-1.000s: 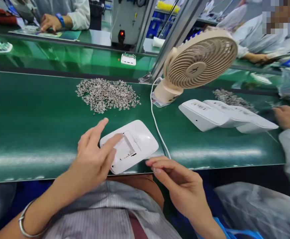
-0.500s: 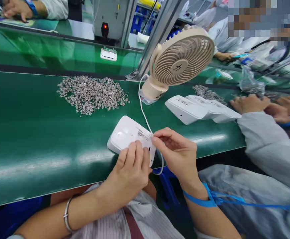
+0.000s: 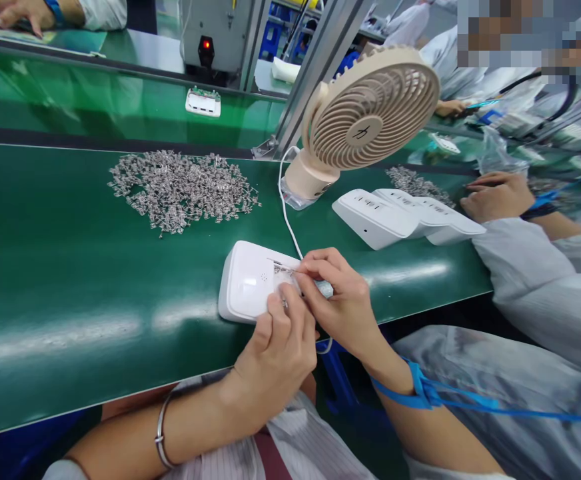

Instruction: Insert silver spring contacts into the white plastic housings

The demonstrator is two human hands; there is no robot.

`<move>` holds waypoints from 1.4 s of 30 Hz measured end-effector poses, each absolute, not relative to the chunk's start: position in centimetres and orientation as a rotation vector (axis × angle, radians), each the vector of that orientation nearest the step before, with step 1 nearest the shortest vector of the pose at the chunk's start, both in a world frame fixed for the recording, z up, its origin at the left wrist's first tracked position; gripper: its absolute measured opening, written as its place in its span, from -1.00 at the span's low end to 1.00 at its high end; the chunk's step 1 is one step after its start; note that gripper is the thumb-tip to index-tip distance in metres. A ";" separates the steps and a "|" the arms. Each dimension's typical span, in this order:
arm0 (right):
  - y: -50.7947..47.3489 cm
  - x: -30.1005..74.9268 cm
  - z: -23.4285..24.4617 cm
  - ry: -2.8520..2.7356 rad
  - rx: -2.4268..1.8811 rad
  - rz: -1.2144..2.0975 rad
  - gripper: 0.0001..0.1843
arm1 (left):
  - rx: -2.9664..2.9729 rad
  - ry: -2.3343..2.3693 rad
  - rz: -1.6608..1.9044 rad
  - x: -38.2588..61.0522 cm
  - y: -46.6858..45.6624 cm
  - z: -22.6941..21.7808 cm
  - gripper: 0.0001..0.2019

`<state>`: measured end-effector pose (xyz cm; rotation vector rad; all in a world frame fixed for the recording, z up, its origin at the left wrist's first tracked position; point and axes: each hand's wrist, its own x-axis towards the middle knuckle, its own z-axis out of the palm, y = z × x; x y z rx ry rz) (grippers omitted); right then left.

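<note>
Touching glossy rounded-corner white plastic housing (image 3: 244,283), left fingers (image 3: 296,308) curled over its recess (image 3: 282,271), grip unclear; right fingers (image 3: 321,268) pinched together at recess edge

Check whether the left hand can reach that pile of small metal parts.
Probably yes: bare green tabletop lies between the pile and the white casing, though the left hand rests on that casing.

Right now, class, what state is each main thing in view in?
White housing: recess uncovered, facing up.
Left hand: fingers curled onto the housing.
Right hand: fingertips pinched together at the recess.
Small metal pieces: loose, heaped.
Other white housings: lined up, overlapping.
Desk fan: standing, head tilted; spinning unclear.
Indicator light: lit red.
Blue wrist strap: fastened around the right wrist.
</note>
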<state>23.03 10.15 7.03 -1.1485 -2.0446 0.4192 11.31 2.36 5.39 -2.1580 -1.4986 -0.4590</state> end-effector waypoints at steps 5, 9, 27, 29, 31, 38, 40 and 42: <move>10.5 23.3 7.7 -2.180 -1.131 0.420 -0.84 | -2.150 -1.512 -0.495 11.2 2.4 5.7 -0.62; 10.8 23.0 7.5 -2.222 -1.141 0.290 -0.84 | -2.173 -1.522 -0.469 11.1 2.4 5.8 -0.63; 8.7 24.4 5.8 -2.094 -1.018 0.327 -0.72 | -2.047 -1.513 -0.331 11.5 2.8 5.7 -0.63; 8.9 24.4 5.8 -2.119 -1.001 0.331 -0.70 | -2.046 -1.509 -0.329 11.5 2.7 5.6 -0.63; 9.0 24.5 5.8 -2.142 -0.994 0.334 -0.69 | -2.039 -1.506 -0.337 11.6 2.7 5.6 -0.62; 9.8 25.0 7.3 -2.398 -0.939 0.277 -0.74 | -2.055 -1.499 -0.302 11.6 2.5 5.5 -0.58; 10.5 24.9 7.9 -2.449 -0.933 0.312 -0.81 | -2.056 -1.498 -0.276 11.4 2.4 5.6 -0.56; 11.3 24.6 8.1 -2.380 -1.013 0.392 -0.87 | -2.058 -1.501 -0.256 11.4 2.3 5.6 -0.53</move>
